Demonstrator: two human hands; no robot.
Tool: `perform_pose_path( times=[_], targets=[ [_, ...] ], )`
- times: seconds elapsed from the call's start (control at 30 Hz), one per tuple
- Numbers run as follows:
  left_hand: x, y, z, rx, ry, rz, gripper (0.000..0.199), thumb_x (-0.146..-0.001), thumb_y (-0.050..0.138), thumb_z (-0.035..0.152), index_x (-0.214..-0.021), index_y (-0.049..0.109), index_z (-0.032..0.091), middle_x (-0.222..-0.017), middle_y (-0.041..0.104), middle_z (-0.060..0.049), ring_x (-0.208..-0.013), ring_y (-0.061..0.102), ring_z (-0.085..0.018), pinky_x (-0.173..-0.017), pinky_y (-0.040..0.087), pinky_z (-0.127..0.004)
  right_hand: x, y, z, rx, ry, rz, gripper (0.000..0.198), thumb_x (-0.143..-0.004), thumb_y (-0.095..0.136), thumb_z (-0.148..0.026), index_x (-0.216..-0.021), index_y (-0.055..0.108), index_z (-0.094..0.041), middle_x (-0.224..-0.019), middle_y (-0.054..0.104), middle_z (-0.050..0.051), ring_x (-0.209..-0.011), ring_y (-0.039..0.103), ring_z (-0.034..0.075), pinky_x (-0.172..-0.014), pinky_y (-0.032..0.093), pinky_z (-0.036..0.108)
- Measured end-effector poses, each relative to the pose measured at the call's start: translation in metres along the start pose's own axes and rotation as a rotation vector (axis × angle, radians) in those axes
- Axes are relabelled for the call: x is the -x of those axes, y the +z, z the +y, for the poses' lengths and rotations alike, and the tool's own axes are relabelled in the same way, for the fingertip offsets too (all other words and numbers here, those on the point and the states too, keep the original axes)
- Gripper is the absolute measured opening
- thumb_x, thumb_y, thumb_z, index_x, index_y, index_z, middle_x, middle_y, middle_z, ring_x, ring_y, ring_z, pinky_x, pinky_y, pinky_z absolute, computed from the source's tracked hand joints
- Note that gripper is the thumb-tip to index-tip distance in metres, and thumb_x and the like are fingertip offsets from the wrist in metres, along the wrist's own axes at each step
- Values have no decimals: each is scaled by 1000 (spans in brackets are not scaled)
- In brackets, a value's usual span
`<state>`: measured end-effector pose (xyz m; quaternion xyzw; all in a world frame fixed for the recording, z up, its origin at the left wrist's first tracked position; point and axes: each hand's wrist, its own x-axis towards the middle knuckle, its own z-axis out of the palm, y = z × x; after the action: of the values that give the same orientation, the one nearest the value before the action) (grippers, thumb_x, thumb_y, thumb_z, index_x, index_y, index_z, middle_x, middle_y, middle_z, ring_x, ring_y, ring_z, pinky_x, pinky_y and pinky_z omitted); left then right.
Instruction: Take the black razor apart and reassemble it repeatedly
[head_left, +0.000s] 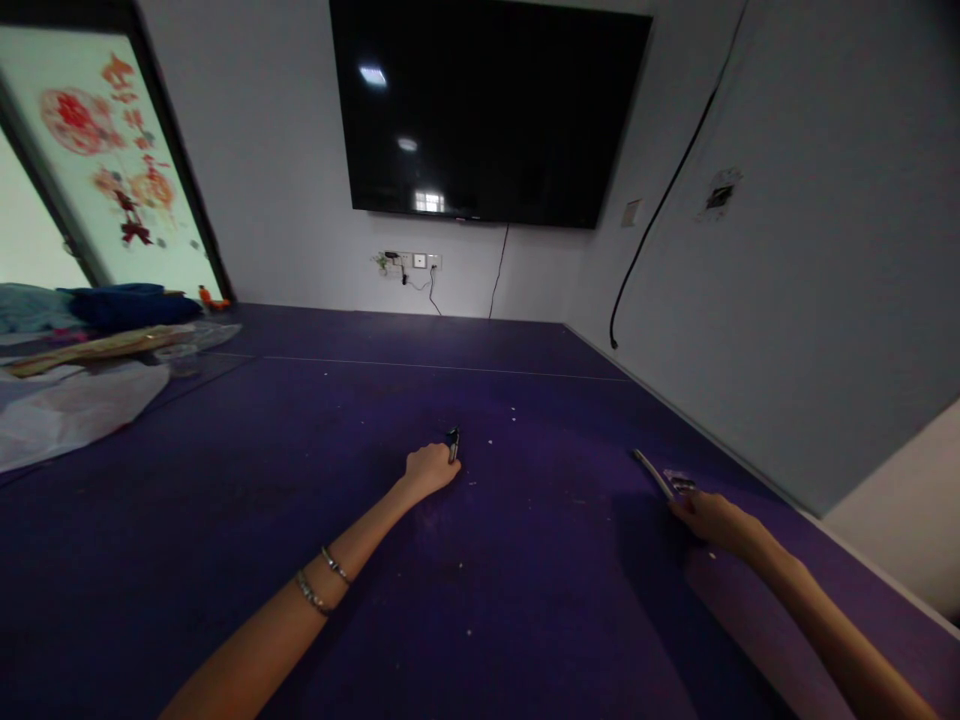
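Observation:
My left hand (433, 468), with two bracelets on the wrist, reaches over the middle of the purple surface (525, 600). Its fingers are closed on a small black and silvery object (453, 441), whose kind I cannot make out. Over to the right, my right hand (709, 520) pinches the near end of a thin, pale, narrow strip (652, 473) that points away to the left. Right beside those fingers is a small clear plastic packet (680, 481) with dark marks; whether the hand also grips it I cannot tell.
Small white scraps (490, 441) dot the purple surface. On the left lie a white plastic sheet (82, 410) and dark blue cloth (131, 305). A black cable (660, 205) hangs along the right wall. A television (487, 110) hangs above wall sockets (419, 260).

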<state>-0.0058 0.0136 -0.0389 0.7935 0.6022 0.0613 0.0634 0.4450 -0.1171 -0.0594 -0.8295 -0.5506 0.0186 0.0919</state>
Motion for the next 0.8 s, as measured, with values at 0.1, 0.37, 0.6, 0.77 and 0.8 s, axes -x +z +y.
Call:
perform_pose_path(
  times=[0.1, 0.37, 0.6, 0.77, 0.8],
  targets=[
    [0, 1, 0, -3, 3, 5, 37, -82, 40, 41, -86, 67, 16, -89, 68, -15, -84, 64, -29, -69, 48, -37, 1, -2, -1, -5, -47, -144, 28, -81, 46, -36, -65, 61, -18, -68, 65, 10, -63, 63, 20, -54, 38, 27],
    [4, -1, 4, -44, 11, 7, 38, -83, 37, 40, -88, 66, 15, -89, 68, -13, -85, 64, -27, -71, 49, -37, 24, -7, -68, 126, -81, -51, 36, -85, 37, -41, -79, 63, -16, -78, 67, 12, -77, 65, 25, -56, 39, 27],
    [7, -4, 7, -61, 8, 0, 39, -84, 36, 41, -92, 66, 16, -92, 68, -12, -87, 64, -26, -72, 49, -36, 50, 2, -203, 33, -214, -40, 38, -85, 36, -38, -81, 67, -16, -83, 69, 12, -78, 66, 24, -61, 43, 28],
    [10, -3, 8, -70, -1, 18, 40, -85, 36, 43, -94, 66, 18, -94, 68, -12, -89, 64, -26, -74, 48, -35, 61, 13, -276, 20, -351, 13, 36, -85, 37, -33, -85, 68, -15, -85, 70, 14, -78, 66, 25, -67, 46, 31],
    [10, -3, 8, -71, -4, 20, 40, -85, 37, 44, -94, 66, 18, -94, 68, -12, -90, 64, -26, -74, 48, -35, 61, 15, -286, 16, -362, 18, 36, -85, 37, -33, -85, 69, -15, -85, 69, 14, -79, 66, 26, -67, 46, 32]
  ],
)
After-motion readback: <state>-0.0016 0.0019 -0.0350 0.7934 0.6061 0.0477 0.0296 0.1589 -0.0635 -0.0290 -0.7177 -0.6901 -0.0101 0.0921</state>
